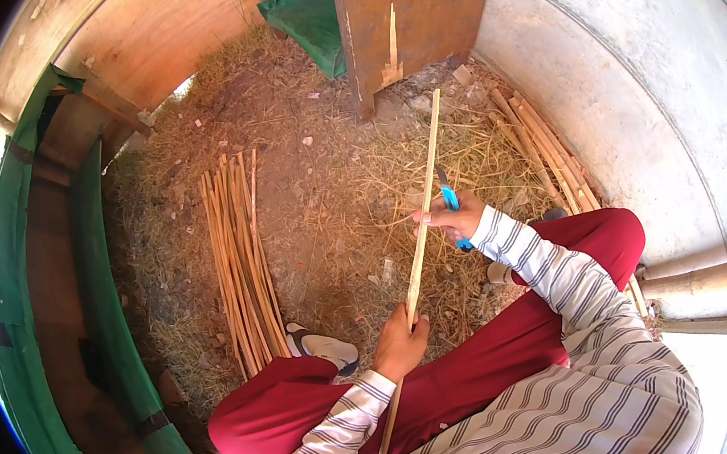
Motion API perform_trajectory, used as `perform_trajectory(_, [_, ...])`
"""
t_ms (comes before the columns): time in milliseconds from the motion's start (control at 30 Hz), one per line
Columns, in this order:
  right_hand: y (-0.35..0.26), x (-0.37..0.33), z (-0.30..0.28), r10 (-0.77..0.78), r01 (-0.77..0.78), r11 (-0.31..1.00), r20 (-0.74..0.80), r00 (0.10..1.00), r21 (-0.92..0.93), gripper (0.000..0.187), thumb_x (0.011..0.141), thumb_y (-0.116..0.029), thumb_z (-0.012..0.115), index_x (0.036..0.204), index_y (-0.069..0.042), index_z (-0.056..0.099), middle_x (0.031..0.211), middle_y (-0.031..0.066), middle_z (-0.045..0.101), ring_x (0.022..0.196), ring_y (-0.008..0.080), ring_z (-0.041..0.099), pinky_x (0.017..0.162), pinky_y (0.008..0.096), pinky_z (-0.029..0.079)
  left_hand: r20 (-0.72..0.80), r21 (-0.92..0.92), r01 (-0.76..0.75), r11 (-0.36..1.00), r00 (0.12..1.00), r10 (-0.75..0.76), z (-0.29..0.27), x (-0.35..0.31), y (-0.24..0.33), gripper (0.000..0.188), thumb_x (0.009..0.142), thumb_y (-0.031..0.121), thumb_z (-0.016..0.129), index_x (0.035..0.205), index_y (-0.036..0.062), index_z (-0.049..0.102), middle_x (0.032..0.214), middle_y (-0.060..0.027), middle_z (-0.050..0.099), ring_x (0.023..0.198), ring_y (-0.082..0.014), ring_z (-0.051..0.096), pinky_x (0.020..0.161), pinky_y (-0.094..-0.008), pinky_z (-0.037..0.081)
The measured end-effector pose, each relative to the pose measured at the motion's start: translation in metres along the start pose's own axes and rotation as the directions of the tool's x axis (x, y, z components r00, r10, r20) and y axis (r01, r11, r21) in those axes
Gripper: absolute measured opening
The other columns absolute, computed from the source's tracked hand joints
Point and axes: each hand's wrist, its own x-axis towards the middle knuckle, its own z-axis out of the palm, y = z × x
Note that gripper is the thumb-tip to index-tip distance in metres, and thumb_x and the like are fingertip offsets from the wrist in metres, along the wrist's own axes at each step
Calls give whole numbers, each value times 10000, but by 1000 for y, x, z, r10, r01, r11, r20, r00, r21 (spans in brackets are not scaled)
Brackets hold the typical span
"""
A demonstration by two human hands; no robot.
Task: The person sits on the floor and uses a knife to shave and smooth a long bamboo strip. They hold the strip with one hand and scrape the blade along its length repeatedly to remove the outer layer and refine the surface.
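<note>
A long, pale strip that looks like split bamboo (425, 231) runs slantwise from my lap up over the ground. My left hand (401, 345) is wrapped round its lower part, above my red trousers. Farther up, my right hand (454, 217) grips a blue-handled knife (450, 199). The knife's dark blade points away from me beside the strip. My right thumb and fingertips also meet the strip's edge; whether they pinch it is hard to tell.
On the ground to the left lies a bundle of similar strips (241, 268). More long pieces (547, 148) rest along the pale curved wall (632, 62) at right. A brown wooden panel (420, 19) stands ahead. Green sheeting (115, 327) lines the left side. Dry shavings (481, 155) litter the ground.
</note>
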Motion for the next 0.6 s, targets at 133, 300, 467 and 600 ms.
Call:
perform_trajectory(133, [-10, -4, 6, -27, 16, 971, -44, 999, -240, 467, 789, -428, 764, 1009, -18, 725, 776, 49, 717, 493, 106, 527, 503, 294, 460, 50, -9, 55, 998, 997, -55, -2, 2, -3, 232, 871, 212, 604, 852, -1, 514, 720, -221, 587, 677, -402, 602, 638, -466, 464])
perform_trajectory(300, [7, -11, 7, -255, 168, 649, -5, 967, -742, 433, 741, -436, 797, 839, -20, 723, 616, 80, 654, 528, 192, 631, 545, 329, 522, 66, -23, 91, 996, 994, -89, -3, 8, -7, 212, 858, 193, 604, 843, 0, 517, 701, -206, 575, 670, -381, 600, 635, -452, 462])
perform_trajectory(467, [-1, -36, 54, -294, -18, 299, -110, 949, -954, 292, 776, -305, 723, 678, -31, 687, 521, 144, 595, 480, 299, 624, 528, 398, 544, 31, 5, 104, 995, 994, -105, -1, 10, -10, 202, 847, 182, 606, 838, 1, 517, 705, -213, 578, 683, -394, 602, 637, -459, 460])
perform_trajectory(600, [11, -22, 53, -10, -135, 182, -139, 990, -974, 213, 784, -242, 671, 835, -42, 724, 707, 180, 678, 679, 333, 697, 648, 439, 576, 9, 71, 108, 992, 994, -109, 0, 10, 2, 177, 828, 163, 611, 839, 9, 524, 721, -226, 593, 711, -415, 610, 651, -474, 467])
